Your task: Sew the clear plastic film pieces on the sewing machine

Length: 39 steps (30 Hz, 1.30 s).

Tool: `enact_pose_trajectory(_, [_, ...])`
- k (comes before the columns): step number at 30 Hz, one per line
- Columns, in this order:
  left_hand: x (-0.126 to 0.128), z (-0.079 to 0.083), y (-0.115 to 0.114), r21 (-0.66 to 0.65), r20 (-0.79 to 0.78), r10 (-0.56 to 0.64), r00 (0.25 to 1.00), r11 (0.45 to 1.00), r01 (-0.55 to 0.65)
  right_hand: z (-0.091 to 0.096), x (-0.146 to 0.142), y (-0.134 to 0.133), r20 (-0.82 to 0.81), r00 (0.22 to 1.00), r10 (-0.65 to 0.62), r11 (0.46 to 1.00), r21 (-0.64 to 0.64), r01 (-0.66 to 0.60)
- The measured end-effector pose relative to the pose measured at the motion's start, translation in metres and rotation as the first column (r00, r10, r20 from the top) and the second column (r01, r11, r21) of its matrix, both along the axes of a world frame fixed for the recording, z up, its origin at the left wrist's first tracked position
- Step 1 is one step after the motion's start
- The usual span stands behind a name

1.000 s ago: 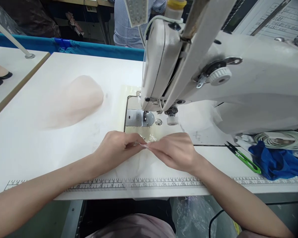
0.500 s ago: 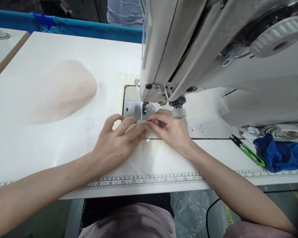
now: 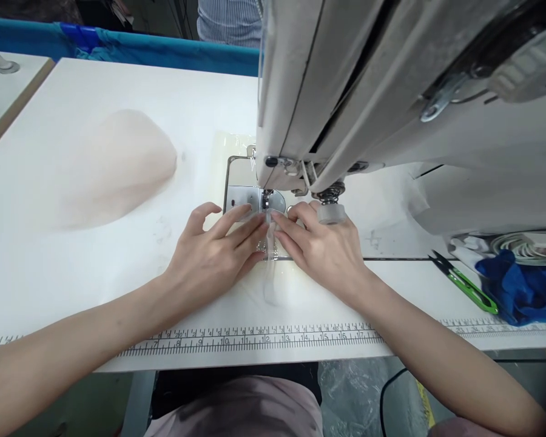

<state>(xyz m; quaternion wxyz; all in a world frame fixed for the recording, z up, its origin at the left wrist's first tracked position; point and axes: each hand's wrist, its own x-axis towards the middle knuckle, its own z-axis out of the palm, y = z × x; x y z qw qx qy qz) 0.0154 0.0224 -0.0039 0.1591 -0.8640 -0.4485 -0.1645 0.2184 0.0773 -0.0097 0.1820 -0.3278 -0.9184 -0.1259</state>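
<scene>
A thin translucent strip (image 3: 269,261) runs from the needle area of the sewing machine (image 3: 295,133) toward the table's front edge. My left hand (image 3: 218,249) lies to its left, fingers stretched out and apart, their tips at the strip's edge. From the other side, my right hand (image 3: 325,246) rests two fingertips beside the strip, just in front of the presser foot (image 3: 267,197). Its other fingers are bent and partly hidden behind a white knob (image 3: 331,213). Under the foot is the metal needle plate (image 3: 241,195), partly covered by my left fingers.
Sheer beige fabric (image 3: 127,164) lies on the table at left. Green thread snips (image 3: 471,288) and a blue cloth (image 3: 523,291) are at right. A printed ruler (image 3: 246,341) follows the front edge. Behind the table hangs blue cloth (image 3: 177,53); a person in a striped shirt (image 3: 230,23) is beyond.
My right fingers have come out of their pinch and spread along the strip. My left hand has flattened beside it. The strip now shows, lying straight between both hands.
</scene>
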Motion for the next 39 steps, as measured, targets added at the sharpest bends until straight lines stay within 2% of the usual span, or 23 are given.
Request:
enact_pose_trajectory(9, [0.002,-0.003,0.001,-0.011,0.014,0.044,0.999,0.999,-0.044,0.001,-0.001,0.004,0.013,0.999,-0.03,0.999,-0.041,0.03])
enact_pose_trajectory(22, [0.004,-0.002,0.0,0.003,0.009,0.048,0.999,0.999,-0.048,0.002,-0.002,0.005,0.027,0.999,-0.035,0.999,-0.035,0.036])
enact_pose_trajectory(34, [0.002,-0.004,0.005,-0.074,0.062,0.07,0.996,0.995,-0.065,0.001,-0.001,0.007,0.042,0.998,-0.048,0.999,-0.025,0.049])
enact_pose_trajectory(37, [0.002,-0.001,0.002,-0.046,0.051,0.064,0.997,0.997,-0.062,0.006,0.003,0.006,0.031,0.999,-0.036,0.999,-0.031,0.037])
enact_pose_trajectory(39, [0.001,0.005,-0.001,0.007,0.028,0.058,0.998,0.998,-0.058,0.015,0.007,0.003,0.005,1.0,-0.018,0.995,-0.098,0.018])
